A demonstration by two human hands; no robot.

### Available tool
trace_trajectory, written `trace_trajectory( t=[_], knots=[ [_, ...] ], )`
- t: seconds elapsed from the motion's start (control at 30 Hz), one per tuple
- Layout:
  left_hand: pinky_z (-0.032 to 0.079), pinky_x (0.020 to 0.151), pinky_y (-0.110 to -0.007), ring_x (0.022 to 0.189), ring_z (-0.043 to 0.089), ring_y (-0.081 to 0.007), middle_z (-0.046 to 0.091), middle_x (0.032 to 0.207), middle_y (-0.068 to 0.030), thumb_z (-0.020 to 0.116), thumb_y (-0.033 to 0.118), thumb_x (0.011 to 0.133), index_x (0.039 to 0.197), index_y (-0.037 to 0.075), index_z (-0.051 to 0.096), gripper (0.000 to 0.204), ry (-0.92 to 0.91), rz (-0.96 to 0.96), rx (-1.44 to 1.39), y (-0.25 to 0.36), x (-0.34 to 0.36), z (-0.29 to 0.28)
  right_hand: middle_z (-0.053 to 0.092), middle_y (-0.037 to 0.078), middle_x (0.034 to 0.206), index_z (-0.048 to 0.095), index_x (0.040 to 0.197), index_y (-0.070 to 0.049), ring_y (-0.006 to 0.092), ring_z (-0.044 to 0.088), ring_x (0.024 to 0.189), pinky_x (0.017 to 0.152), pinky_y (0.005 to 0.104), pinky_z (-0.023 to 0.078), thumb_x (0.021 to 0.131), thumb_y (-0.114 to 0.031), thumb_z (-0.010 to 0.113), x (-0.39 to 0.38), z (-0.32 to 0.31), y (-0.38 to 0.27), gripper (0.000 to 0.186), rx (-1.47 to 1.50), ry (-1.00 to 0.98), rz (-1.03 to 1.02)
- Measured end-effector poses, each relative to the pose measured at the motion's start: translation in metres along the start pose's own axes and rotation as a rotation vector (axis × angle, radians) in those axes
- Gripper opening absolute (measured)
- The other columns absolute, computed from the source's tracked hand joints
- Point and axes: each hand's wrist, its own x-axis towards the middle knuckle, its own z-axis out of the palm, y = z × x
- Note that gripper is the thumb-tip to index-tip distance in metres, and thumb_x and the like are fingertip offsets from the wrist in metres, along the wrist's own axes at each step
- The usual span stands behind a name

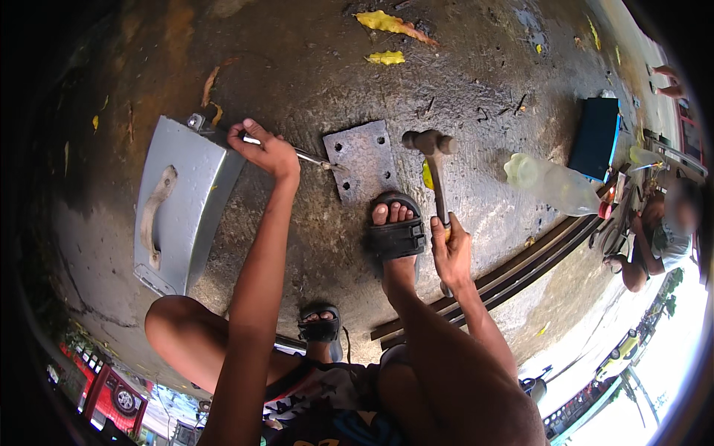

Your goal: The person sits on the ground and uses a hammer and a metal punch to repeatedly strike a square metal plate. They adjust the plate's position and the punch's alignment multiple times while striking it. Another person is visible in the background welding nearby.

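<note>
My left hand (266, 152) is closed around a slim, shiny metal tool (309, 157); its exact kind is unclear. The tool's tip reaches the left side of a rusty steel plate (364, 160) with holes near its corners, lying on the wet ground. In my right hand (452, 253) is a hammer (437, 171), gripped by its handle, with the head pointing away from me. The hammer head is apart from the plate, just to its right. My right foot, in a black sandal (398, 234), rests at the plate's near edge.
A grey metal box (178, 201) with a handle stands at left. At right are a plastic bottle (554, 182), a blue box (595, 137) and long dark metal bars (506, 279). Yellow leaves (394, 24) lie on the concrete. Another person (662, 230) sits at far right.
</note>
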Motion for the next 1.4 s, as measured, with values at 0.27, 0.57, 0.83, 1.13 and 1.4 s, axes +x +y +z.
trace_trajectory(
  t=[0.27, 0.57, 0.83, 1.13, 1.4],
  knots=[
    [0.041, 0.058, -0.031, 0.075, 0.045, -0.0153, 0.048, 0.102, -0.007, 0.053, 0.041, 0.109, 0.119, 0.01, 0.043, 0.035, -0.007, 0.188, 0.121, -0.042, 0.024, -0.012, 0.046, -0.002, 0.057, 0.05, 0.082, -0.007, 0.0092, 0.043, 0.047, 0.044, 0.0296, 0.035, 0.109, -0.048, 0.05, 0.008, 0.004, 0.022, 0.05, 0.111, -0.152, 0.055],
    [0.039, 0.091, -0.039, 0.099, 0.047, -0.0259, 0.049, 0.109, -0.0157, 0.051, 0.032, 0.11, 0.117, -0.001, 0.045, 0.035, -0.014, 0.176, 0.098, -0.027, 0.014, -0.006, 0.047, -0.004, 0.059, 0.052, 0.091, -0.005, 0.0044, 0.042, 0.047, 0.041, 0.0247, 0.033, 0.112, -0.042, 0.046, 0.045, -0.005, -0.038, 0.043, 0.515, 0.093, -0.245],
    [0.039, 0.099, -0.041, 0.104, 0.048, -0.0288, 0.05, 0.111, -0.0179, 0.051, 0.03, 0.11, 0.117, -0.004, 0.046, 0.035, 0.009, 0.161, 0.129, -0.022, 0.01, -0.006, 0.049, 0.001, 0.057, 0.058, 0.088, -0.002, 0.0099, 0.049, 0.047, 0.043, 0.0312, 0.039, 0.108, -0.051, 0.05, 0.068, 0.01, -0.004, 0.054, 0.275, -0.205, 0.178],
    [0.041, 0.095, -0.041, 0.1, 0.048, -0.0253, 0.049, 0.108, -0.0158, 0.05, 0.031, 0.11, 0.116, -0.003, 0.046, 0.035, -0.019, 0.145, 0.096, -0.03, 0.018, -0.013, 0.055, 0.012, 0.055, 0.055, 0.094, 0.002, 0.0175, 0.055, 0.046, 0.045, 0.0388, 0.041, 0.108, -0.032, 0.056, 0.058, 0.003, -0.035, 0.036, 0.122, 0.191, -0.287],
    [0.04, 0.095, -0.04, 0.1, 0.047, -0.0262, 0.049, 0.109, -0.0168, 0.049, 0.033, 0.111, 0.116, -0.003, 0.045, 0.036, -0.061, 0.008, 0.077, -0.015, 0.008, -0.001, 0.045, -0.002, 0.054, 0.052, 0.087, -0.008, 0.0092, 0.045, 0.046, 0.042, 0.0295, 0.036, 0.11, -0.053, 0.045, 0.06, 0.007, -0.002, 0.051, 0.306, -0.192, 0.246]
  ],
)
